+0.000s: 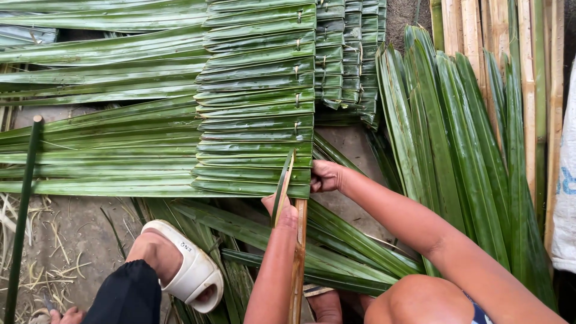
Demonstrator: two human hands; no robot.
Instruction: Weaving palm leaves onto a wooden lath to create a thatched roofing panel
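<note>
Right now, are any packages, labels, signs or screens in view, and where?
White sack: at the right edge, partly cut off, pale woven fabric with blue print.
White sandal: lower left on a foot, small dark marking on its strap.
No signs or screens visible.

A white sack hangs at the right edge; blue print on it, perhaps a label.

Folded green palm-leaf thatch panel
</note>
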